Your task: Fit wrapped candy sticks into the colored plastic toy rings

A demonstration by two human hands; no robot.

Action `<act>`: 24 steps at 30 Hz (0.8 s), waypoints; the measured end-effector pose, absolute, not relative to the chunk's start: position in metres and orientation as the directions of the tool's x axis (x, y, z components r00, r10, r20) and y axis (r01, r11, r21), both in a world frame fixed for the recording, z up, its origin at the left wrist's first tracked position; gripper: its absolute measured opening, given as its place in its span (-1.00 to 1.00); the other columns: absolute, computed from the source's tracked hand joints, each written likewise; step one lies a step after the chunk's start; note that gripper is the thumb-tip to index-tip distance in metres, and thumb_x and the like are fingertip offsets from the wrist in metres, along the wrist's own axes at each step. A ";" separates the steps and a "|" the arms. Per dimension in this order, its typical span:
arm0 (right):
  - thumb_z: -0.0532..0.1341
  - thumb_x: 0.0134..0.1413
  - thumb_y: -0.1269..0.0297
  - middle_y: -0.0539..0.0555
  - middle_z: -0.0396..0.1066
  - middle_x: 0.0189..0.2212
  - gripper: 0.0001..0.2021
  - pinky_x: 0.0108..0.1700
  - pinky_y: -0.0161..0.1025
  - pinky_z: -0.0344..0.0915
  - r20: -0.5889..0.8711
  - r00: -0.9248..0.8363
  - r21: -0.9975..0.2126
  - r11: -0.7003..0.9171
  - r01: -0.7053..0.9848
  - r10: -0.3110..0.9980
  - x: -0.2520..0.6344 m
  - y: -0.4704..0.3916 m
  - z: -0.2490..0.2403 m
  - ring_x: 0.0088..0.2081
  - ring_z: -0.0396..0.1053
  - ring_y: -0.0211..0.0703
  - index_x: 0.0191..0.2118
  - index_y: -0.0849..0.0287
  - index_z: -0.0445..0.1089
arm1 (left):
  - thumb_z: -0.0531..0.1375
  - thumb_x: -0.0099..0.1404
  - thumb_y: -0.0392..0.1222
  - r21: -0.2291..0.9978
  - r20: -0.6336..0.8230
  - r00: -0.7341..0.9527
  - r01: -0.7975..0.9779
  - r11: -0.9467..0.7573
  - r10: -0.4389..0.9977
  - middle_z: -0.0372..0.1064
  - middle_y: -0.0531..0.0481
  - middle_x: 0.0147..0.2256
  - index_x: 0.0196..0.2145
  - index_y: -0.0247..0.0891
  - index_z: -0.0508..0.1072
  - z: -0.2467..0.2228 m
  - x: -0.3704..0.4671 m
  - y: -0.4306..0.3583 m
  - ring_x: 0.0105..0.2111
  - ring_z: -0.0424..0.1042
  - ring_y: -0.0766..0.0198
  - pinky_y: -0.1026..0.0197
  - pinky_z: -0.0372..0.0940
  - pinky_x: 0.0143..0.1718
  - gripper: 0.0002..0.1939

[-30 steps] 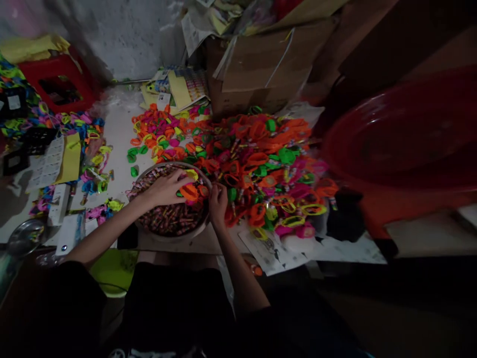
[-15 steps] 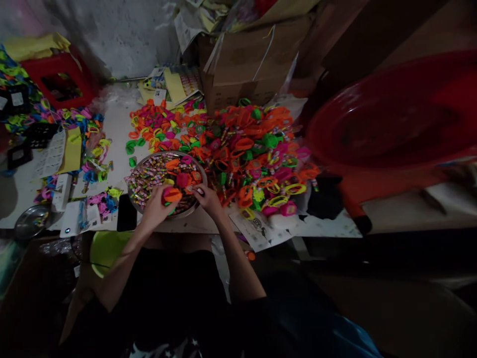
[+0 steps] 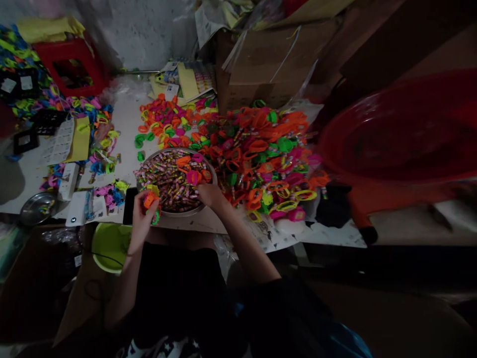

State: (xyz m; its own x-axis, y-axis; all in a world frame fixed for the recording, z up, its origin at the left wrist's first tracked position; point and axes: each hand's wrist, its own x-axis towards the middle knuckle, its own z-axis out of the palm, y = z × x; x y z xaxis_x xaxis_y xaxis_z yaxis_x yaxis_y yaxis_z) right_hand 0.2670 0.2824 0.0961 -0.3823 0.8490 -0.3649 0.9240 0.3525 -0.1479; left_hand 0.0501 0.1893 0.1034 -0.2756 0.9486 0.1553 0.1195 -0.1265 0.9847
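Observation:
My left hand (image 3: pixel 140 214) is closed around a few small bright plastic toy watches (image 3: pixel 150 200), orange, yellow and green, just off the left front rim of a round metal bowl (image 3: pixel 179 215). Small wrapped candy rolls (image 3: pixel 164 171) fill the bowl, with a few orange and pink toy watches (image 3: pixel 194 177) lying on them at the right. Over the bowl's right edge is my right hand (image 3: pixel 211 195), its fingers curled down towards the candy. The fingertips are dark and partly hidden, so what they pinch does not show.
A large heap of toy watches (image 3: pixel 257 149) spreads right of the bowl, below a cardboard box (image 3: pixel 276 64). A red basin (image 3: pixel 395 144) stands far right. At left are a red stool (image 3: pixel 70 64), a black phone (image 3: pixel 129 206), a small metal bowl (image 3: pixel 37 209) and a green bucket (image 3: pixel 110 248).
My left hand has moved left, from over the bowl to beside its rim, still with the toy watches. My right hand stays at the bowl's right side. The camera view has shifted slightly.

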 end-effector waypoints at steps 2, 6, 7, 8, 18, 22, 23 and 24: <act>0.07 0.21 0.31 0.33 0.39 0.02 -0.65 -0.07 -0.24 0.30 -0.368 -0.394 -0.153 0.363 0.919 0.842 0.268 0.283 0.099 0.01 0.39 0.03 0.07 0.31 0.34 | 0.27 0.16 -0.03 0.988 0.139 -0.286 0.111 -0.111 0.948 0.33 0.04 -0.16 -0.11 -0.10 0.36 0.102 0.046 0.187 -0.14 0.38 0.35 0.35 0.31 -0.14 -0.66; 0.11 0.18 0.22 0.26 0.45 -0.04 -0.65 -0.08 -0.29 0.29 -0.419 -0.447 -0.182 0.409 0.894 0.791 0.256 0.281 0.094 -0.01 0.40 0.01 0.01 0.27 0.40 | 0.28 0.15 0.00 0.991 0.120 -0.293 0.084 -0.100 0.949 0.33 0.05 -0.16 -0.11 -0.08 0.36 0.100 0.043 0.188 -0.16 0.37 0.34 0.31 0.30 -0.11 -0.65; 0.12 0.17 0.22 0.25 0.46 -0.05 -0.66 -0.08 -0.29 0.29 -0.434 -0.456 -0.187 0.418 0.889 0.777 0.251 0.281 0.091 -0.02 0.40 0.00 -0.01 0.26 0.42 | 0.29 0.14 0.01 0.991 0.126 -0.294 0.080 -0.108 0.948 0.34 0.04 -0.17 -0.12 -0.08 0.37 0.099 0.043 0.188 -0.16 0.37 0.32 0.29 0.30 -0.09 -0.63; 0.12 0.17 0.22 0.25 0.46 -0.06 -0.67 -0.08 -0.29 0.29 -0.447 -0.461 -0.189 0.423 0.886 0.767 0.247 0.280 0.088 -0.02 0.41 0.00 -0.02 0.26 0.42 | 0.30 0.13 0.02 0.991 0.130 -0.296 0.072 -0.114 0.946 0.34 0.04 -0.17 -0.12 -0.09 0.37 0.098 0.042 0.189 -0.16 0.38 0.31 0.27 0.30 -0.08 -0.62; 0.24 -0.06 0.38 0.19 0.51 -0.16 -0.64 -0.17 -0.32 0.30 -0.484 -0.515 -0.266 0.442 0.857 0.708 0.228 0.288 0.074 -0.10 0.44 0.00 -0.06 0.23 0.44 | 0.28 0.13 0.03 0.993 0.120 -0.302 0.040 -0.113 0.946 0.32 0.03 -0.16 -0.09 -0.08 0.33 0.092 0.037 0.185 -0.18 0.40 0.31 0.28 0.34 -0.16 -0.59; 0.29 -0.13 0.35 0.11 0.52 -0.17 -0.62 -0.19 -0.36 0.29 -0.442 -0.596 -0.385 0.458 0.801 0.670 0.234 0.291 0.070 -0.15 0.44 -0.08 -0.08 0.18 0.45 | 0.27 0.13 0.07 0.998 0.065 -0.295 0.012 -0.064 0.953 0.33 0.02 -0.19 -0.08 -0.09 0.31 0.094 0.038 0.183 -0.28 0.42 0.32 0.32 0.34 -0.37 -0.57; 0.30 -0.14 0.34 0.10 0.52 -0.18 -0.63 -0.20 -0.36 0.29 -0.430 -0.611 -0.413 0.457 0.788 0.664 0.237 0.291 0.069 -0.17 0.44 -0.09 -0.10 0.18 0.46 | 0.27 0.13 0.08 0.998 0.065 -0.298 0.015 -0.063 0.952 0.33 0.01 -0.19 -0.09 -0.09 0.30 0.093 0.037 0.183 -0.27 0.42 0.31 0.32 0.34 -0.36 -0.56; 0.30 -0.14 0.34 0.09 0.52 -0.20 -0.65 -0.21 -0.36 0.30 -0.418 -0.624 -0.441 0.453 0.775 0.660 0.239 0.292 0.069 -0.20 0.44 -0.11 -0.12 0.19 0.47 | 0.27 0.12 0.09 0.997 0.074 -0.303 0.027 -0.069 0.950 0.32 0.01 -0.18 -0.10 -0.10 0.30 0.093 0.037 0.183 -0.24 0.41 0.30 0.31 0.35 -0.32 -0.56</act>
